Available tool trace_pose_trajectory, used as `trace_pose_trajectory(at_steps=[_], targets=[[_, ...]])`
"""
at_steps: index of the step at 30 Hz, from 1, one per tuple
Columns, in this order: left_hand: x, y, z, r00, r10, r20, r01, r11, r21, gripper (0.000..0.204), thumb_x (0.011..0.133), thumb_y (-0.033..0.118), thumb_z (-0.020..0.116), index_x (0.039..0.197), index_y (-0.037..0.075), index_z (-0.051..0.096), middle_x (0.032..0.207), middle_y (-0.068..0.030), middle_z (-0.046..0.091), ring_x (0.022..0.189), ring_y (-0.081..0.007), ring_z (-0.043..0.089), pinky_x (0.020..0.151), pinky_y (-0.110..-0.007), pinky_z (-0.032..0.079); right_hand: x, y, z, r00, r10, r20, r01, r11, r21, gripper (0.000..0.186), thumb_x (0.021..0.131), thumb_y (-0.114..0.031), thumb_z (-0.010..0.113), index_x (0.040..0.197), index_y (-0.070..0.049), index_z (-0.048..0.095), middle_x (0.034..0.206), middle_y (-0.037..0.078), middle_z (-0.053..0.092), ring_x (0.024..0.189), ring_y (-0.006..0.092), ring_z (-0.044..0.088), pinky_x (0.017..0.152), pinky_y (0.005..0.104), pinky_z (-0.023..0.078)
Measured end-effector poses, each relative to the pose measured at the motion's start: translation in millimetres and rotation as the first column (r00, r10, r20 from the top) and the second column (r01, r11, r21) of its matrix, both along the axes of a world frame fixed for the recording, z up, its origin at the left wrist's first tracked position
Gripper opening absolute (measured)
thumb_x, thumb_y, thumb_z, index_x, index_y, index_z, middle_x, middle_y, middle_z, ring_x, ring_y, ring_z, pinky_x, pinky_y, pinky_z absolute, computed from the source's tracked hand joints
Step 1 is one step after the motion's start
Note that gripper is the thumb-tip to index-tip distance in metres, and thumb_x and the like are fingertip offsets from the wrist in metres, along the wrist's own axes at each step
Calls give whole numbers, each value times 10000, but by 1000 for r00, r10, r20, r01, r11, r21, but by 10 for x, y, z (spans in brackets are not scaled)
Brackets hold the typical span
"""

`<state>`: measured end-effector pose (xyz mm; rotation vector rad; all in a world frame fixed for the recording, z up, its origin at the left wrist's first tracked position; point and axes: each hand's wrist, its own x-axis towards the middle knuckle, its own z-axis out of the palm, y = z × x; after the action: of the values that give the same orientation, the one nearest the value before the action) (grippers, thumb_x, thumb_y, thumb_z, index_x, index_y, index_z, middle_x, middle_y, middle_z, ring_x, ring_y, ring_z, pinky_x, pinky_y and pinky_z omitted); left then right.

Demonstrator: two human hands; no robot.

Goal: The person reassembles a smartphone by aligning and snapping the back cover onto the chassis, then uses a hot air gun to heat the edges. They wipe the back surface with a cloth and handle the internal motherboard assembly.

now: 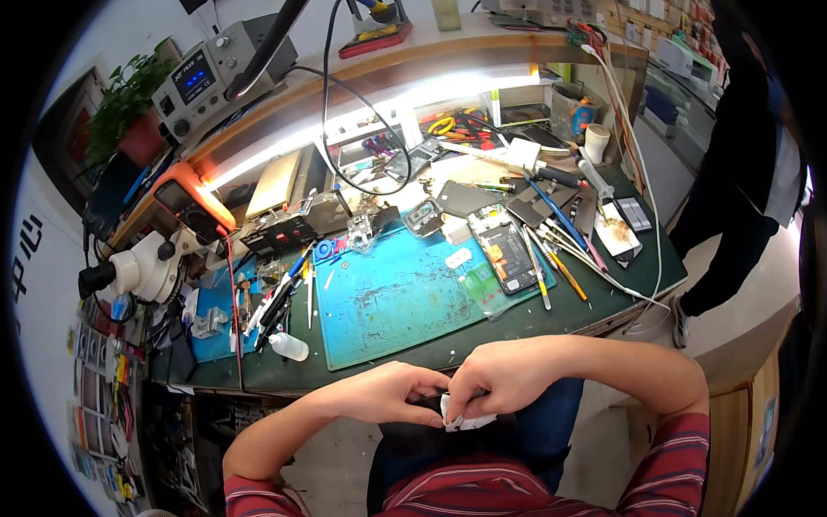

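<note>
Over my lap, just off the bench's front edge, both hands are held close together. My left hand has its fingers and thumb closed round a dark flat object, mostly covered by the hands, so its kind cannot be made out. A crumpled white tissue is pinched in my right hand, its fingers bent down against the dark object. On the bench ahead, a blue work mat carries an opened smartphone with its inner parts showing. A small green transparent bag lies beside that phone.
Tweezers and pens cluster left of the mat, near a white bottle. An orange multimeter and a microscope stand at left. Brushes, a syringe and loose cables lie at right. A person stands beyond the bench's right end.
</note>
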<state>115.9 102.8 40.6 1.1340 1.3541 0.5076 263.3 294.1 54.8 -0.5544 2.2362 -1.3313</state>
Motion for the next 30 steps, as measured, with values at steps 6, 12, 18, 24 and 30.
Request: trace_pose_trajectory(at_steps=[6,12,18,24,30], targets=[[25,-209,-142,984,92,150,-102,993,61,458,915,81,701,1335,-11,542,1245,-54,598,1128,-117,530,982,-292,437,125,443,162,927,-233,-294,143,944,-297,217,886,-12,640,1081,-31,734,998,107,717,875,225,666,783,310,511],[218,-206,-191,853,187,487,-221,975,12,398,949,35,648,1323,-29,528,1278,-58,556,1198,-126,513,1049,-305,411,107,500,-179,807,-473,-353,325,856,-402,176,913,36,621,1063,12,710,965,94,667,899,206,638,794,306,491],[341,-208,-253,930,201,307,-250,960,128,358,980,172,655,1269,-21,566,1099,-34,632,1005,-62,556,898,-255,500,117,413,-510,853,-410,-325,277,881,-384,170,915,50,588,1041,11,696,995,94,656,907,206,631,774,298,485],[281,-159,-122,987,105,119,-116,989,92,363,979,186,658,1273,-9,574,1064,-14,631,955,-53,545,867,-247,501,90,336,-562,891,-303,-338,154,903,-402,259,805,125,611,1009,-3,704,955,92,656,879,247,645,752,324,509],[256,-183,-198,879,211,428,-238,971,10,362,977,132,656,1301,-5,570,1098,5,636,999,-47,554,885,-241,486,76,313,-601,898,-293,-329,133,892,-432,221,835,114,604,996,1,706,954,96,660,870,241,647,745,318,504]])
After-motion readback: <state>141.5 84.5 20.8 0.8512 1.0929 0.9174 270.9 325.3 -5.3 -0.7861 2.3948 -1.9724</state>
